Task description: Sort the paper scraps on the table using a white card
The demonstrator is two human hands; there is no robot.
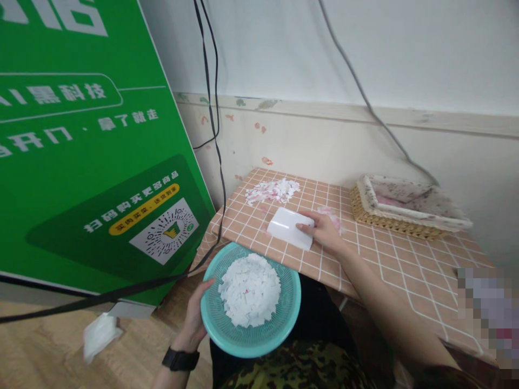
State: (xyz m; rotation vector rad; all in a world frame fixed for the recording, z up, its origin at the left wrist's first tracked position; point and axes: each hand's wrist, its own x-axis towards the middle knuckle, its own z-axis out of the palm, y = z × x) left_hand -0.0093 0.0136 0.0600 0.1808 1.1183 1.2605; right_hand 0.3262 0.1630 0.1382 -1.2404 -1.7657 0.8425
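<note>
My left hand [198, 310] grips the left rim of a round teal plastic colander [290, 319], just below the table's front edge. Inside it is a heap of small torn white paper pieces [249, 289]. My right hand [322, 229] pinches the right side of a glossy white plastic scraper [286, 227], its broad face on or just above the tabletop near the edge. Behind the scraper lies a pile of white and pink paper scraps [273, 190]. A pinkish patch of scraps [330, 217] shows partly behind my right hand.
A cloth-lined wicker basket [399, 224] stands at the right rear of the checked-cloth table [389, 259]. Left is a green printed cabinet [93, 162]. A black cable [221, 178] hangs past the table's left corner. A white bag [101, 335] lies on the floor.
</note>
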